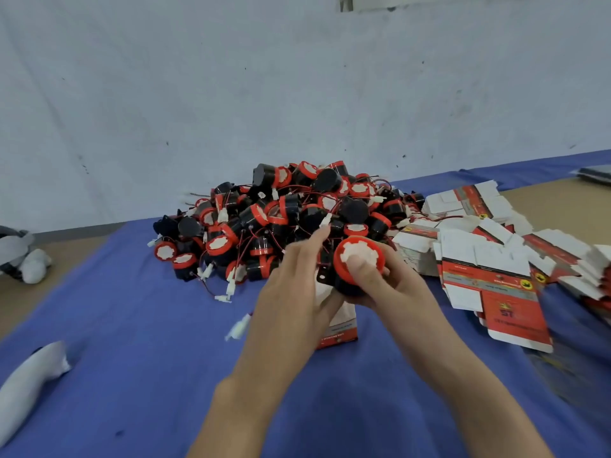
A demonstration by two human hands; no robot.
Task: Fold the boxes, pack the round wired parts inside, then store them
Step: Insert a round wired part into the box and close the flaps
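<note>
**Clamped in the right hand: one round wired part, poised over the box**

Lay far left on the blue cloth: a white rolled bundle. Sat behind it, against the wall, a heap of round wired parts with red leads tangled through. Showed blurred beside the left forearm: a loose white connector; could not tell whose lead it ended.

Stretched fairly straight, the fingers of the left hand, laid against the upright folded box; thumb hidden, so no telling whether it hooked the box wall. Wrapped round the part's black body, the right hand, thumb pressed flat on the white face, with the part just above the box mouth. Fanned out further right: flat box blanks.

Likely trouble from here: lead or connector left outside and trapped under a flap; black mounting tab caught on the box edge; box tipped or buckled by an off-centre push, being only lightly steadied.
</note>
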